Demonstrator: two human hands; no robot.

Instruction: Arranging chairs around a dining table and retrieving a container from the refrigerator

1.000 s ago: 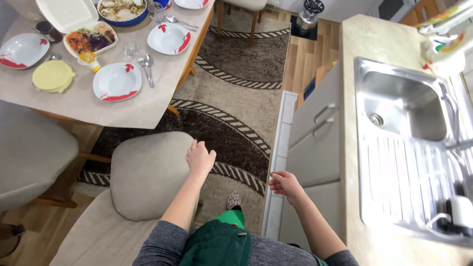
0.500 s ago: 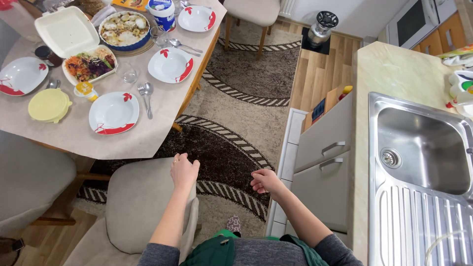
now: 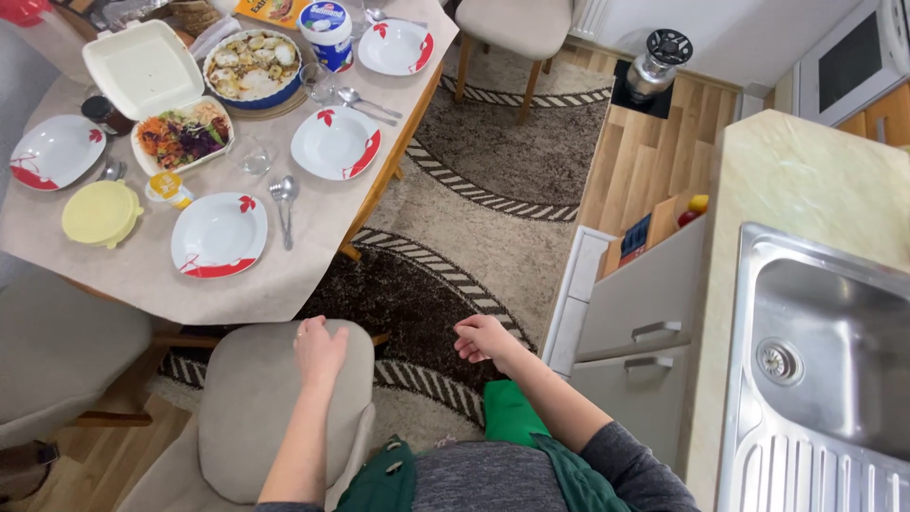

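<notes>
My left hand [image 3: 319, 352] rests palm down on the top of a beige padded chair back [image 3: 258, 408], fingers loosely spread, holding nothing. My right hand [image 3: 482, 338] hangs in the air over the brown patterned rug [image 3: 474, 199], fingers loosely curled with nothing in them, a little left of the grey cabinet drawers [image 3: 637, 332]. Beyond the chair stands the set dining table [image 3: 142, 275], with a white and red plate [image 3: 219, 234] nearest my left hand.
On the table are several white and red plates, spoons [image 3: 283, 204], a yellow lid [image 3: 100, 213], a foam box of salad [image 3: 183, 137] and a round baked dish [image 3: 252, 64]. A steel sink [image 3: 825, 332] sits in the counter at right. Another chair [image 3: 517, 24] stands at the far end.
The view has swung left, away from the sink and toward the table. My left hand has come to rest on the chair back; my right hand has drifted left over the rug.
</notes>
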